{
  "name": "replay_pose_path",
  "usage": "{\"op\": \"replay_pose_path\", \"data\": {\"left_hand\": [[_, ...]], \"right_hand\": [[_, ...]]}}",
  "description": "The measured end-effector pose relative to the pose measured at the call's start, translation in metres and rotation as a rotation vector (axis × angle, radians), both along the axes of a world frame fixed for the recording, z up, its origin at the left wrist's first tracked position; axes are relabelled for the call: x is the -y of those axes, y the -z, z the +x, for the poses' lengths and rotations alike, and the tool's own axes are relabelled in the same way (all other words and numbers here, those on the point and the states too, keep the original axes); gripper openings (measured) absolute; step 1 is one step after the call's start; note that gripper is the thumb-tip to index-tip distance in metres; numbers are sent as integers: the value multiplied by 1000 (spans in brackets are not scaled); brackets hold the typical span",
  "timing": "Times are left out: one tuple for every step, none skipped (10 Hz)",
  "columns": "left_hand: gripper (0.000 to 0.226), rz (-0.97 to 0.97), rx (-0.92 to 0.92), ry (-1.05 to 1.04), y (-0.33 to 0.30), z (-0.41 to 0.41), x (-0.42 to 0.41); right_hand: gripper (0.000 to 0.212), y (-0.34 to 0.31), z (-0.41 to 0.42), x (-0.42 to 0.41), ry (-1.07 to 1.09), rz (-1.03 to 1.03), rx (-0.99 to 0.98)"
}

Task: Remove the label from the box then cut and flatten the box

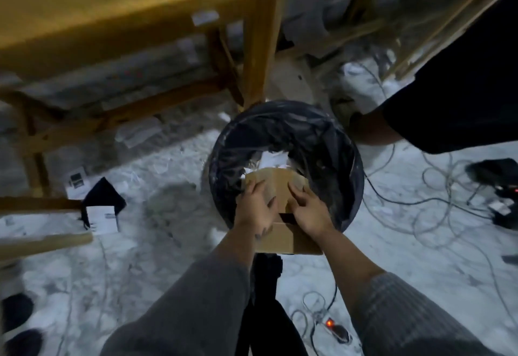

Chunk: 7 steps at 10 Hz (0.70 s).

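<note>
— Grey knitted sleeves (196, 299) are seen nearest the lens, one on each forearm; what is seen beyond them?

— A long yellow wooden table (117, 11) is seen across the upper left, blurred; a pale marbled floor (168, 176) is spread beneath it, strewn with thin grey cables (437, 210); a round bin lined with a black plastic bag (347, 165) is stood in the middle, beside one table leg.

— Where is the task's thing found?

— A brown cardboard box (280, 239) is held over the near rim of the bin, its far end reaching above the opening; white crumpled paper (273, 159) is seen inside the bin, just beyond the box.

— How are the hands placed?

— The left hand (256, 210) is laid on the box's left side with fingers spread along the cardboard; whether it is grasping cannot be told; the right hand (311, 212) is set on the right side, fingers bent onto the top face; a firm grip cannot be confirmed either.

— And the smaller things?

— A black cloth (103, 196) is lain on the floor at the left, with a white printed card (102, 219) against it; a power strip with an orange light (330, 323) is seen near the bottom.
</note>
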State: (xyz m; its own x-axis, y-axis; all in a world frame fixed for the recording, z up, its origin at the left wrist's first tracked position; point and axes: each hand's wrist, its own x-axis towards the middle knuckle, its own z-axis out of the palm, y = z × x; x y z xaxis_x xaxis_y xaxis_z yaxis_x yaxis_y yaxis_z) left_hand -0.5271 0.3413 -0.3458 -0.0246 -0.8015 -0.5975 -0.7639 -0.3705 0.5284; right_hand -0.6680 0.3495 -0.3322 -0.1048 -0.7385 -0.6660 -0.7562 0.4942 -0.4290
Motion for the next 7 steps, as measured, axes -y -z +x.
{"op": "replay_pose_path", "data": {"left_hand": [[60, 68, 25, 61, 73, -13, 14], [64, 109, -15, 97, 130, -25, 35], [67, 110, -50, 123, 162, -32, 64], [59, 107, 19, 154, 164, -33, 88], [54, 105, 10, 185, 145, -25, 84], [44, 182, -54, 186, 112, -8, 76], [35, 167, -120, 115, 65, 11, 51]], "right_hand": [[43, 74, -12, 8, 150, 58, 50], [42, 133, -21, 25, 284, 85, 161], [44, 176, -33, 49, 364, 60, 220], [44, 189, -38, 69, 381, 39, 236], [44, 177, -31, 64, 299, 52, 231], [39, 140, -18, 54, 235, 107, 222], [34, 88, -8, 18, 178, 123, 217]]}}
